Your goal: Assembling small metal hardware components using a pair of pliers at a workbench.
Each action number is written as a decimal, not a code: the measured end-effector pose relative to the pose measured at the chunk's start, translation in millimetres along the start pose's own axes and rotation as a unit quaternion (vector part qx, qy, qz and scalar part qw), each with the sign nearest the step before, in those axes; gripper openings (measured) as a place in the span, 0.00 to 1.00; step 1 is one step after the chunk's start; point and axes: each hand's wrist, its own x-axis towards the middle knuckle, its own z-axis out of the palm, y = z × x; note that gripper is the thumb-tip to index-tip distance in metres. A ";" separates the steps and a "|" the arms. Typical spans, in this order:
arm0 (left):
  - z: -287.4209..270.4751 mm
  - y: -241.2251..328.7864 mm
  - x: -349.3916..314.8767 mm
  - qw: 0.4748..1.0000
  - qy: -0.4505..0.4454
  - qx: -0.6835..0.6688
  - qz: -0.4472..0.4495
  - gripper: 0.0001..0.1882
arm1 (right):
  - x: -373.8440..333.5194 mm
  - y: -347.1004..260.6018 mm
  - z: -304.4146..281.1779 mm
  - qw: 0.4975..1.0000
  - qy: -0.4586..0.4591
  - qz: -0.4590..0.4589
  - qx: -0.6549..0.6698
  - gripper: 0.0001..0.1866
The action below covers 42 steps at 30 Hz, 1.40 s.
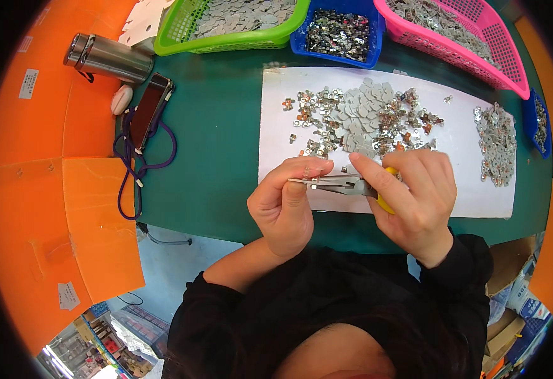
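Left hand (pixel 282 211) over near edge of white sheet (pixel 282 155), thumb and index fingers pinching thin grey metal piece (pixel 298 181); right hand (pixel 418 196) has fingers wrapped round yellow-handled pliers (pixel 360 186), index reaching forward, plier tips pointing left at the piece, can't tell if they bite it. Just beyond the hands on the sheet: heap of flat grey plates (pixel 368 104), small shiny clips (pixel 319 117) scattered both sides of it; separate pile of metal parts (pixel 496 148) at sheet's right end. Sheet lies on green surface (pixel 207 183). Along the far side, filled: green basket (pixel 219 45), blue bin (pixel 336 58), pink basket (pixel 507 47). Phone (pixel 149 114) and steel flask (pixel 118 59) at left
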 end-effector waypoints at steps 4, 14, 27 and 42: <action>-2.4 -2.4 -2.9 0.999 0.033 0.012 -0.011 0.13 | 6.5 1.0 -9.7 1.000 0.019 -0.007 -0.019 0.33; 8.9 0.5 -2.5 0.992 0.057 -0.108 -0.039 0.12 | 4.8 1.2 -3.0 0.998 0.043 -0.024 -0.039 0.32; -13.3 9.2 14.4 0.991 -0.096 0.083 -0.032 0.10 | 1.2 7.6 -8.9 0.998 -0.052 0.015 0.024 0.26; -9.9 23.1 18.6 0.987 -0.042 0.066 -0.141 0.11 | -1.3 14.5 -9.9 0.966 -0.109 0.113 0.204 0.23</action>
